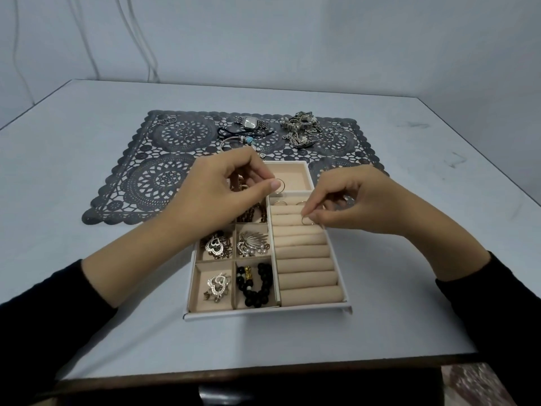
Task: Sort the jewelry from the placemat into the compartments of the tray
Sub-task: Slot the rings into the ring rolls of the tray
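Two hands work over a white, beige-lined tray [263, 315] on a pale surface [87, 288]. The tray's far end overlaps a dark lace placemat [175, 159].

The left hand [231, 190] pinches one thin gold ring [280, 184] between thumb and forefinger, above the tray's far compartments. The right hand [360, 200] has its grip closed on a second ring [306, 220], thumb and forefinger pressing it down at the padded ring rolls [304, 265] on the tray's right side. Two seated rings [279, 203] stand in a slot at the far end of the rolls.

The rings look light, stiff and slippery. They are probably best pinched across the band and would be easy to drop.

Four near-left compartments hold two heart-shaped earring sets [216, 244], one fan brooch [253, 241] and one black bead bracelet [257, 284].

Left on the placemat are one watch [253, 123], one tangle of chains [301, 130], some beaded bracelets [248, 139] and loose rings [190, 138] too small to count.
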Available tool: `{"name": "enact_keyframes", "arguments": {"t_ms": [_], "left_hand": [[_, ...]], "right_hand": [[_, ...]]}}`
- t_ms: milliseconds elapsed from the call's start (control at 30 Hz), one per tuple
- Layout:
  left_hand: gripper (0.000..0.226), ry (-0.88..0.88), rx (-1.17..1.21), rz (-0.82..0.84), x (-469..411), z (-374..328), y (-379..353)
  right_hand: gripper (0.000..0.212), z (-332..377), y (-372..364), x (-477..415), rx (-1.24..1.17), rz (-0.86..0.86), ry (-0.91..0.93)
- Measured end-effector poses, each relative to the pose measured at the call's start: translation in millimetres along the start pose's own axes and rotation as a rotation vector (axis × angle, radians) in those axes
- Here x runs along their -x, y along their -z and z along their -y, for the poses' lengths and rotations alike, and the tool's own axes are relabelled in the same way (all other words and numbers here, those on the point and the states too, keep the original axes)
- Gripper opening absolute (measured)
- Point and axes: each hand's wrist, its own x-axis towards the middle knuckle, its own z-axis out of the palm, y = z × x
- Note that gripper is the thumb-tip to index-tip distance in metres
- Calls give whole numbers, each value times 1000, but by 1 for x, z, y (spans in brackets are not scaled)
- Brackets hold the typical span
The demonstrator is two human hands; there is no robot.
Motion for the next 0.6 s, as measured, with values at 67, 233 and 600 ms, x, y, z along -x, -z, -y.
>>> {"name": "enact_keyframes", "arguments": {"t_ms": [67,233,600], "left_hand": [[11,-7,2,5,1,-1,-1],[11,-3,11,14,2,-1,-2],[12,-6,2,-41,2,1,-2]], "right_hand": [[14,0,1,0,13,25,20],[13,1,4,1,14,71,19],[11,1,7,0,-62,128,-69]]}}
